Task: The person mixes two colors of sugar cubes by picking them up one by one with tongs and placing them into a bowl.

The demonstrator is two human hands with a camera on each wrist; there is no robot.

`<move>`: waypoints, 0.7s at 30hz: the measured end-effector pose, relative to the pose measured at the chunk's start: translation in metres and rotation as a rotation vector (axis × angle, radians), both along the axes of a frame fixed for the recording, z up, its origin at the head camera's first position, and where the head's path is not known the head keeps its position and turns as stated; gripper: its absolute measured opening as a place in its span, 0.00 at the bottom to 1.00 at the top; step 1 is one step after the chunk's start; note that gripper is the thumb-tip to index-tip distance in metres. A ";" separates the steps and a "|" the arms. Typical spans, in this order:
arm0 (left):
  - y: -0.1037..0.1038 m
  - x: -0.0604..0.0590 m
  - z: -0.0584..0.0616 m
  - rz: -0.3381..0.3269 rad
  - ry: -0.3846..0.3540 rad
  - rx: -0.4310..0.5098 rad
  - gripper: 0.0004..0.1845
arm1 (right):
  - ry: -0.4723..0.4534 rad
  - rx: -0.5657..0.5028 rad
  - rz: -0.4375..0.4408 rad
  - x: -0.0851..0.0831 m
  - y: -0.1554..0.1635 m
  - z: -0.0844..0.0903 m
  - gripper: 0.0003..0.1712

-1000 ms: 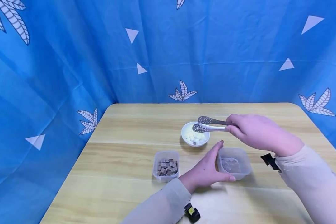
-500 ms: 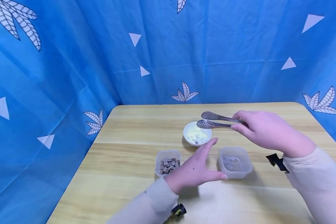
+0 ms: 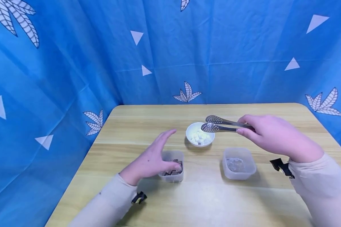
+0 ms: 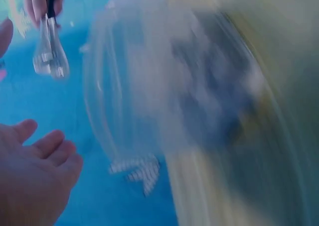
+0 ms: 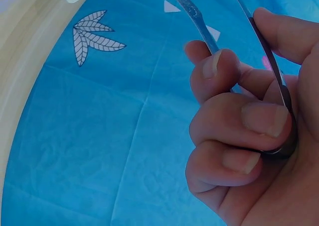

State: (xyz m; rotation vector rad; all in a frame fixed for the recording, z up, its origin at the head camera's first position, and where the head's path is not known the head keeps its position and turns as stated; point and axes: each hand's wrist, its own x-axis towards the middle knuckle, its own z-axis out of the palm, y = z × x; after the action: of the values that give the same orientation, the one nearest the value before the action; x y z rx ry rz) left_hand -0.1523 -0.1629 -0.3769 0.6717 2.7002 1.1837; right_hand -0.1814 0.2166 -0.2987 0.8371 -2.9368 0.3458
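The metal tongs [image 3: 226, 122] sit in my right hand [image 3: 275, 134], my fingers curled round the handle end, and their two perforated tips stand apart, the nearer one overlapping the rim of the white bowl [image 3: 192, 127] as I look down. In the bowl are white lumps [image 3: 199, 137] and a small dark cube [image 3: 199, 143] towards me. My left hand [image 3: 146, 165], fingers outstretched and thumb spread, is at the left box [image 3: 170, 178] of brown cubes [image 3: 171, 172]; I cannot tell whether it touches. Well apart on the right, the other box [image 3: 236, 175] holds something clear and crumpled. All stand on the wooden bench [image 3: 130, 126]. Beyond it, the blue curtain [image 3: 170, 37] is printed with white leaves and triangles; the black strap [image 3: 277, 164] by my right sleeve [image 3: 318, 183] has a pale patch too small to read
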 end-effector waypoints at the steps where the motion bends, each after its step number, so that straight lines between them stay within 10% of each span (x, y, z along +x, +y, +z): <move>1: -0.008 -0.001 -0.002 0.006 -0.009 -0.006 0.60 | -0.002 0.000 0.000 0.000 -0.001 0.000 0.22; 21: -0.039 -0.013 -0.047 -0.260 -0.217 -0.021 0.63 | -0.004 -0.107 0.042 0.013 -0.034 0.002 0.17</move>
State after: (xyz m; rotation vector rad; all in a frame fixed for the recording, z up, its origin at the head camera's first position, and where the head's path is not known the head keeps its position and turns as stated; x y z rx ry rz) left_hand -0.1649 -0.2020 -0.4235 0.8101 2.3606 1.0926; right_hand -0.1687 0.1827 -0.2971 0.8856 -2.8779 0.5021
